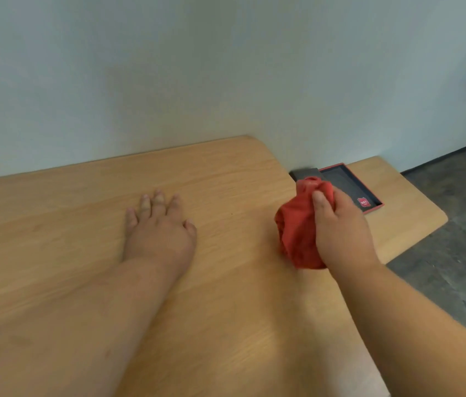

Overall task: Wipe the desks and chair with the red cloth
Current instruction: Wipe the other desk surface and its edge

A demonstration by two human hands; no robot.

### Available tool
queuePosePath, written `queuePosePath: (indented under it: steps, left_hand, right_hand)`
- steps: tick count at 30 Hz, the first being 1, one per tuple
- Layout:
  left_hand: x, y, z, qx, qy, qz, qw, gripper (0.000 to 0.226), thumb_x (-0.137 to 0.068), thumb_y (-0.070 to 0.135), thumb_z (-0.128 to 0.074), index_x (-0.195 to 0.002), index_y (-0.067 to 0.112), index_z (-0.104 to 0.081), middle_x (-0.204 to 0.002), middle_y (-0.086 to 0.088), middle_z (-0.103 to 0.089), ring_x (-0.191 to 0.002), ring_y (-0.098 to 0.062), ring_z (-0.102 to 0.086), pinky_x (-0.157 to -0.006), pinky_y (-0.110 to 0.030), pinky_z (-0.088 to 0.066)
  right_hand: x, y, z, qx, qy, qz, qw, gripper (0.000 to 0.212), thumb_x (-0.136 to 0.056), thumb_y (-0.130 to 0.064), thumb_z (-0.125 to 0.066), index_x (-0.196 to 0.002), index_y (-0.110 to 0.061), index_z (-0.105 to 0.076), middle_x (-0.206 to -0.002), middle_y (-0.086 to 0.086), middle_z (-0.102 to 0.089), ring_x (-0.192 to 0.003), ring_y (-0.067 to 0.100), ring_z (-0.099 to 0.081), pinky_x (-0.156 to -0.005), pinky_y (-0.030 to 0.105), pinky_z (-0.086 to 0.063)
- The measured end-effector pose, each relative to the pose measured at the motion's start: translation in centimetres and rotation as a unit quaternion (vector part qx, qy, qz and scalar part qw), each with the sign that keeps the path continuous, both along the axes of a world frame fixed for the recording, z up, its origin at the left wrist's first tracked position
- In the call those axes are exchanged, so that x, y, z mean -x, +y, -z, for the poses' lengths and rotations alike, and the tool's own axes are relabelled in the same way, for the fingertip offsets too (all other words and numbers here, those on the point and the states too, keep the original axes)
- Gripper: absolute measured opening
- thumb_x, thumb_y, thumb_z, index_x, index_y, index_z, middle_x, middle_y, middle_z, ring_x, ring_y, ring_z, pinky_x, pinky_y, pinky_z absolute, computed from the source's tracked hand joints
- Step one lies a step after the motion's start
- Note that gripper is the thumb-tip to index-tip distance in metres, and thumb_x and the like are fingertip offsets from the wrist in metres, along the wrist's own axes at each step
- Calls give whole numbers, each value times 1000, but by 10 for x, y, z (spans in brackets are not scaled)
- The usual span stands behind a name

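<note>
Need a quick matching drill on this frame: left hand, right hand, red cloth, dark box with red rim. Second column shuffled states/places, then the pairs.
Column 1
1. left hand
2. right hand
3. red cloth
4. dark box with red rim

Column 2
A. bunched into a ball near the desk's right edge
B. lying on the lower wooden surface by the wall
C. flat, palm down, on the desk, fingers spread
D. closed around fabric

Pairs: 1-C, 2-D, 3-A, 4-B
</note>
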State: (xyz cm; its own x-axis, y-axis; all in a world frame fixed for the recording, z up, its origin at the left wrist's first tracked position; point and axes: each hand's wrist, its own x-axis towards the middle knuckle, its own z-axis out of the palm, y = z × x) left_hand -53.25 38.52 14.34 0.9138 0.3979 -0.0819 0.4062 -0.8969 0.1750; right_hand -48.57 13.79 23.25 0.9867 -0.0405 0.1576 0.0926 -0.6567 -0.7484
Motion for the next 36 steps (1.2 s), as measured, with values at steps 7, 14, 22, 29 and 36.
queuePosePath:
  steps: [7,14,22,29,36]
  left_hand:
    - [-1,1,2,0,-8,2,1000,67,-92,49,-19,-154,25,-9,-165,-8,-3,-150,-28,0,-119,-51,-1]
    - [-2,3,5,-4,-22,-1,1000,67,-92,50,-22,-154,26,-12,-164,-8,-6,-150,-29,-2,-119,-51,-1]
    - [0,4,4,-15,-12,-2,1000,66,-93,49,-22,-154,26,-12,-164,-8,-6,-150,-28,-3,-119,-50,-3]
    - [-2,4,4,-14,4,-4,1000,67,-92,50,-17,-154,27,-9,-165,-6,-4,-150,-27,-2,-119,-49,-2]
    - [-1,3,-1,-33,18,1,999,72,-91,59,-19,-154,23,-15,-164,-10,-9,-149,-30,-7,-119,-51,-7]
  right_hand:
    - [-91,118,-13,51,-4,-110,993,29,-100,-35,-47,-122,-23,-61,-106,-4,-65,-99,17,-55,-83,26,-37]
    - [-79,152,67,309,110,-136,935,74,-88,-67,-35,-150,-26,-33,-164,5,-20,-149,28,-17,-117,48,-15]
    - [-87,83,65,349,111,-99,925,85,-90,-74,-27,-155,-20,-22,-166,10,-11,-152,28,-5,-123,45,-9]
    - [-32,1,67,361,105,-65,925,82,-91,-70,-28,-153,-16,-29,-162,12,-25,-151,25,-16,-122,39,-10]
    - [49,-52,64,379,99,-82,916,70,-96,-62,-29,-151,-19,-32,-160,13,-30,-150,26,-19,-122,38,-9]
